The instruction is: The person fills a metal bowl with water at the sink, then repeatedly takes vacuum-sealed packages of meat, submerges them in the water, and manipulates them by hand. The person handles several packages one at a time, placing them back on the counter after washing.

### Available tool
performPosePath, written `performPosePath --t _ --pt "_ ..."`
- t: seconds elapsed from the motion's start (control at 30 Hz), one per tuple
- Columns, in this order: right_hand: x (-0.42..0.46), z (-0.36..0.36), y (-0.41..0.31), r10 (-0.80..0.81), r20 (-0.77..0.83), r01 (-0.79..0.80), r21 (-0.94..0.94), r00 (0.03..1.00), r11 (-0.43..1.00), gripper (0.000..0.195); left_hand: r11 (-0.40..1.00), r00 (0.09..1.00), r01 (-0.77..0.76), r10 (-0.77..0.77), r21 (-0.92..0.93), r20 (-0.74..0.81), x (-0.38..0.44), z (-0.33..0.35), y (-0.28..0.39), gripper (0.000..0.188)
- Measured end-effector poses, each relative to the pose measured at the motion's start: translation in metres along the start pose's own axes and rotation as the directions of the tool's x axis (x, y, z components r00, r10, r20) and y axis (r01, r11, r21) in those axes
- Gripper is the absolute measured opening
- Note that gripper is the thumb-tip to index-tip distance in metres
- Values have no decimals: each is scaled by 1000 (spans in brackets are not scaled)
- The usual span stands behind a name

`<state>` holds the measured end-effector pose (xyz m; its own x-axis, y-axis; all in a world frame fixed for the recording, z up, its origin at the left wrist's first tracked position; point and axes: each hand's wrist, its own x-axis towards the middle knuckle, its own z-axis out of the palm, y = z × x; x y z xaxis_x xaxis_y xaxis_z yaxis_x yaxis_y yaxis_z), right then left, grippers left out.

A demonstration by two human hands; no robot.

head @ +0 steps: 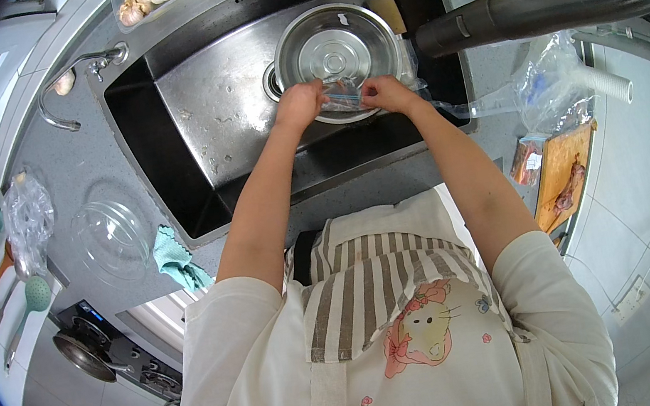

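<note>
Both hands hold a clear plastic zip bag (342,99) by its blue-striped top edge, over the near rim of a round stainless steel basin (301,42). My left hand (299,106) pinches one end of the edge and my right hand (389,94) pinches the other. What the bag contains, if anything, is too unclear to tell. The basin sits in the sink (220,92), beside the drain, and a small white scrap (343,19) clings to its inner wall. Some clear plastic lies between the basin and the sink's right wall, partly hidden.
A curved faucet (59,121) stands left of the sink. Glass bowls (109,235) and a teal cloth (177,260) lie on the left counter. A thick dark pipe (523,12) juts in from the right. Meat lies on a wooden cutting board (553,169), beside a packed bag (527,163).
</note>
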<state>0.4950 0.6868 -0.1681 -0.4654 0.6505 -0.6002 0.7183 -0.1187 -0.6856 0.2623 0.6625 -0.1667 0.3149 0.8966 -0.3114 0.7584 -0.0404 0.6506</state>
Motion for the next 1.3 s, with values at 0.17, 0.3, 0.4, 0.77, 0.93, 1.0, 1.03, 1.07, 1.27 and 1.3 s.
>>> performPosePath --t 0.17,0.3,0.4,0.77,0.93,1.0,1.03,1.07,1.27,1.3 --pt "-4 1 -2 -27 -38 25 -63 999 998 16 999 996 10 -15 53 90 2 -8 6 22" --pt "-13 2 -6 -68 -57 62 -107 996 992 16 995 986 -48 33 83 166 5 -15 17 26" --pt "-16 4 -11 -106 -53 98 -127 993 987 15 994 980 -110 104 29 168 9 -8 27 29" --pt "-23 10 -16 -193 -99 179 -138 976 974 14 986 994 -59 73 -155 83 8 25 22 24" --pt "-22 14 -10 -237 -173 221 -105 956 970 13 986 999 17 -11 -164 38 5 23 25 22" --pt "-22 15 -7 -248 -200 234 -91 948 968 13 985 999 9 -3 -174 38 5 22 24 21" --pt "-22 16 -5 -262 -212 248 -89 942 965 13 984 999 6 1 -179 37 5 21 23 21" --pt "-22 16 -4 -275 -224 262 -86 935 961 13 985 999 9 -4 -175 34 4 21 22 21" --pt "-25 11 -7 -154 -227 174 72 962 982 14 979 1000 27 -28 -201 -4 1 15 21 19" --pt "-26 9 -6 -145 -233 164 65 962 984 14 979 1000 27 -29 -201 -7 2 12 22 19"
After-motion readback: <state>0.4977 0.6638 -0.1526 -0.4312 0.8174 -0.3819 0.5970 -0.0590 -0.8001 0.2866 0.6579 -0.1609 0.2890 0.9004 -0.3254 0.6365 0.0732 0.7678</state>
